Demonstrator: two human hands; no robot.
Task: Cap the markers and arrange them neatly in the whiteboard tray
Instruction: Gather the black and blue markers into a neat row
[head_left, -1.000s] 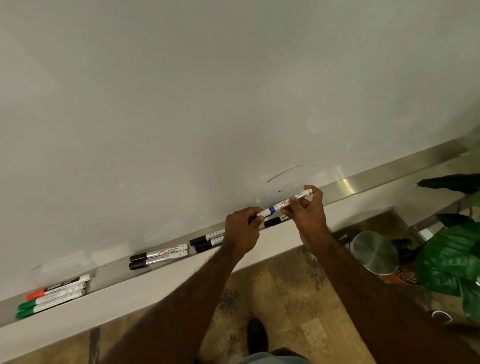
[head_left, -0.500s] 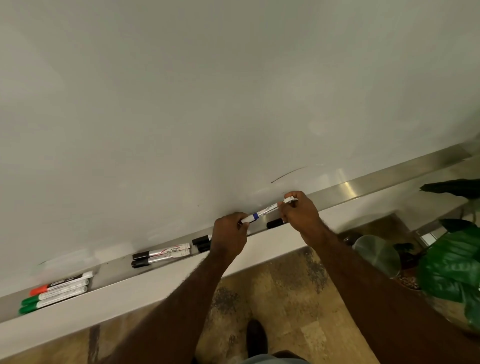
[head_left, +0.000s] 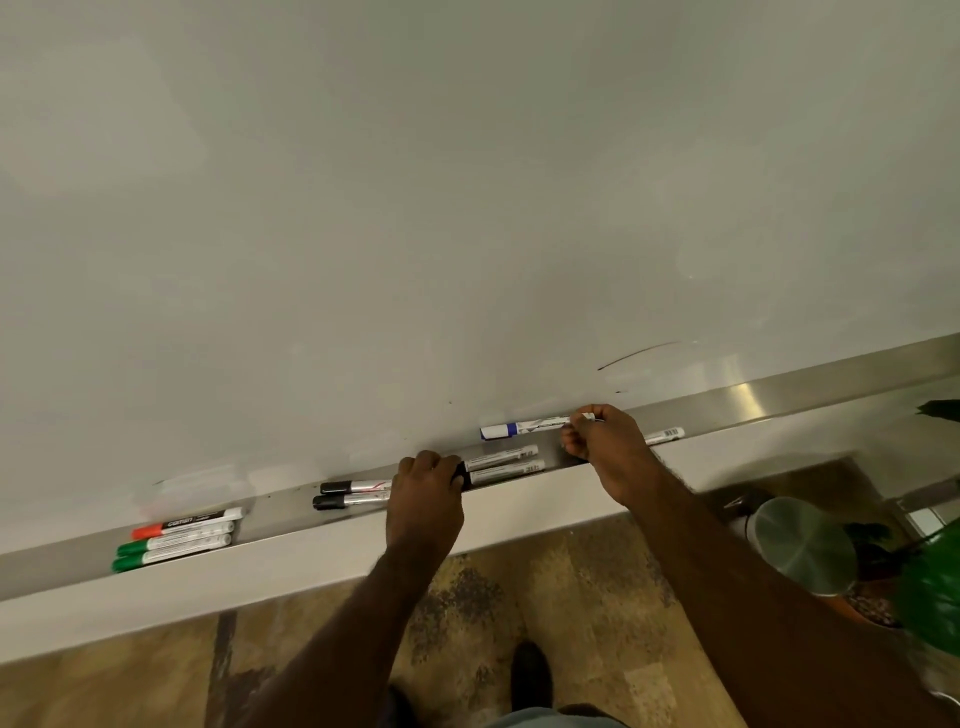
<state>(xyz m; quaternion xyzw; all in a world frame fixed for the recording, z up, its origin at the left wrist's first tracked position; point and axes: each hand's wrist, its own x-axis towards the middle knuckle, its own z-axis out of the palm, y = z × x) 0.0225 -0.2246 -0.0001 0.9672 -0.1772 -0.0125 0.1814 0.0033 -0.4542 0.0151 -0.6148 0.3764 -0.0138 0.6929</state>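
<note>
A metal whiteboard tray (head_left: 779, 400) runs along the bottom of the whiteboard. My right hand (head_left: 605, 439) pinches the back end of a blue-capped marker (head_left: 524, 428) and holds it level just above the tray. My left hand (head_left: 428, 480) rests on the tray with curled fingers over the black caps of two markers (head_left: 501, 465) lying side by side. Left of it lie two black-capped markers (head_left: 348, 494). At the far left sit a red marker (head_left: 184, 524) and two green markers (head_left: 171, 550). Another marker end (head_left: 665, 435) shows right of my right hand.
A round metal bin lid (head_left: 802, 545) and a potted green plant (head_left: 930, 587) stand on the floor at the right. A short dark pen stroke (head_left: 636, 356) marks the board above the tray. My shoe (head_left: 530, 675) is on the patterned floor below.
My left hand let go of the blue marker and dropped onto the black markers in the tray. My right hand brought the capped blue marker down toward the tray.
</note>
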